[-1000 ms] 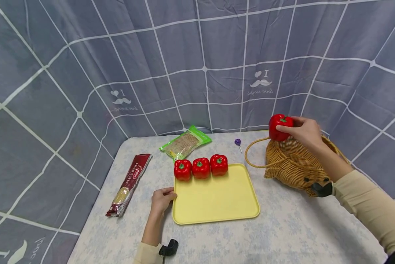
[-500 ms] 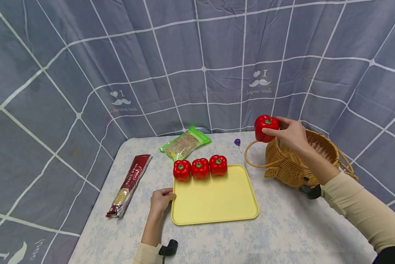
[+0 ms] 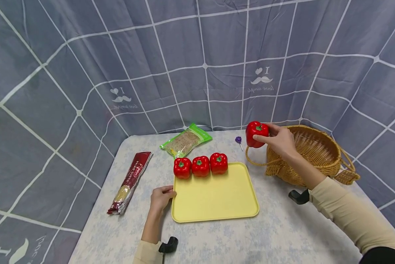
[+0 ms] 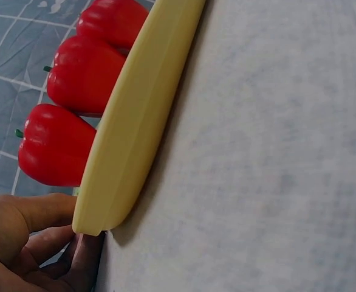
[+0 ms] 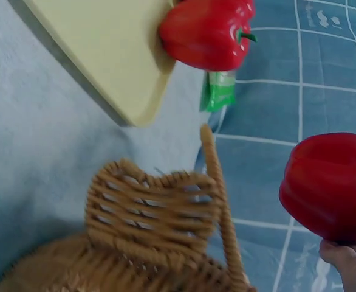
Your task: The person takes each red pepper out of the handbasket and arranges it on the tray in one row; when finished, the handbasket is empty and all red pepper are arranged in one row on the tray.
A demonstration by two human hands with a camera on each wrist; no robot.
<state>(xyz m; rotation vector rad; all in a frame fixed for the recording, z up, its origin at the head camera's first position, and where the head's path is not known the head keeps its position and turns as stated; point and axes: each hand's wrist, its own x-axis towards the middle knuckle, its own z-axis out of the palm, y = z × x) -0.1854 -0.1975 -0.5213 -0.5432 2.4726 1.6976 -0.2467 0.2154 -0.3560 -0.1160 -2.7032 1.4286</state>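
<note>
My right hand (image 3: 281, 140) grips a red bell pepper (image 3: 256, 134) by its side, thumb in front, held up beside the wicker basket's (image 3: 311, 146) left rim. In the right wrist view this pepper (image 5: 330, 185) shows at the right edge, with a thumb below it. Three more red bell peppers (image 3: 201, 166) stand in a row along the back edge of a yellow tray (image 3: 217, 200), stems up. My left hand (image 3: 161, 198) pinches the tray's left rim; in the left wrist view its fingers (image 4: 50, 210) lie at the rim's corner, near the closest pepper (image 4: 56, 146).
A green-edged clear packet (image 3: 185, 141) lies behind the tray. To the left is a dark red pasta packet (image 3: 129, 183). A purple lollipop (image 3: 238, 140) lies at the back, by the basket's looped handle (image 3: 255, 161). A grey gridded curtain (image 3: 171, 73) encloses the table.
My right hand has carried the bell pepper from over the basket's opening leftward and slightly down, past the rim. The left hand stays at the tray.
</note>
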